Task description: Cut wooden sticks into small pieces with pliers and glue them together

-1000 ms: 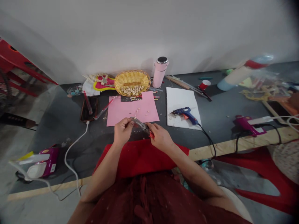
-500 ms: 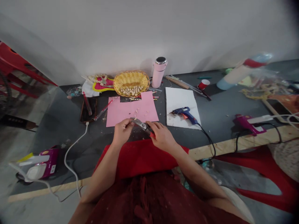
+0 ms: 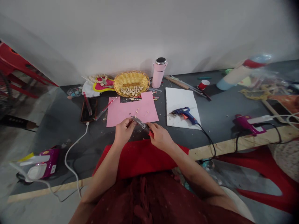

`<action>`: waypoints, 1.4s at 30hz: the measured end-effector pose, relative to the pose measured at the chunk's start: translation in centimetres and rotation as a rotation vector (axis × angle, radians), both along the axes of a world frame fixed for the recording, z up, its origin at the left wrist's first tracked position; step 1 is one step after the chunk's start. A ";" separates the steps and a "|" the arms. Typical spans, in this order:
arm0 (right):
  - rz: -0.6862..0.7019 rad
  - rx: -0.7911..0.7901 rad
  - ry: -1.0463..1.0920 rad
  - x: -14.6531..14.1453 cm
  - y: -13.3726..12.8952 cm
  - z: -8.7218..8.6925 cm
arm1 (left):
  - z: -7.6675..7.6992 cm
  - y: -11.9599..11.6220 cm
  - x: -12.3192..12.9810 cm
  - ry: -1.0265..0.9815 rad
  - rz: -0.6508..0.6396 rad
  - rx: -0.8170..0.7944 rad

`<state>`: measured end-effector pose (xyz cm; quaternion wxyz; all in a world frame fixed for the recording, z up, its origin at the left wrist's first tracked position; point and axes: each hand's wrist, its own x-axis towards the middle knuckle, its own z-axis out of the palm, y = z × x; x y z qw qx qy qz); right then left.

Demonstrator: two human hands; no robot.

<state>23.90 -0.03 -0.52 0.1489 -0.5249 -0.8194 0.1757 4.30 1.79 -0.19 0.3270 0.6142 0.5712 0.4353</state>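
My right hand point(image 3: 160, 134) is closed around the red handles of a pair of pruning shears point(image 3: 140, 123). The grey blades point up and to the left, toward my left hand point(image 3: 124, 129). That hand is pinched at the blades, and a tiny pale piece shows by the tips; the fingers mostly hide what they grip. Just beyond lies a pink sheet point(image 3: 116, 113) with small pale bits scattered on it. A yellow wicker basket point(image 3: 131, 77) behind the sheet holds many small pale pieces.
A blue glue gun point(image 3: 187, 114) rests on a white board point(image 3: 179, 96) at the right. Behind stands a pink flask point(image 3: 158, 73). A phone point(image 3: 89, 113) with a white cable lies left. Purple power strips point(image 3: 50, 160) sit at the table's edges. Red cloth point(image 3: 144, 158) covers the lap.
The shears have turned slightly and their blades show more clearly beside the left fingers. Both hands have shifted only a little; the things on the table stay put.
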 end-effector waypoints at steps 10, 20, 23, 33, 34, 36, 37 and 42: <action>0.028 -0.006 -0.016 0.3 -0.1 1.1 | 0.6 0.0 -0.4 0.036 -0.131 0.082; 0.050 0.006 0.027 0.0 -0.1 0.1 | 0.3 -0.1 -0.1 0.017 -0.117 0.023; 0.042 -0.010 0.024 -0.1 0.0 0.0 | -0.1 -0.1 -0.1 0.046 -0.080 0.032; 0.060 -0.015 -0.018 0.5 -0.3 1.2 | 0.3 0.2 -0.5 0.054 -0.210 0.079; 0.063 -0.011 -0.015 0.5 -0.3 1.2 | 0.3 0.2 -0.5 0.042 -0.224 0.068; 0.062 -0.006 -0.008 0.5 -0.3 0.9 | 0.3 0.2 -0.5 0.031 -0.233 0.047; 0.059 -0.004 -0.006 0.5 -0.3 0.8 | 0.3 0.2 -0.5 0.029 -0.230 0.043; 0.054 -0.008 -0.010 0.2 -0.1 0.2 | -0.1 0.2 -0.3 0.041 -0.180 0.023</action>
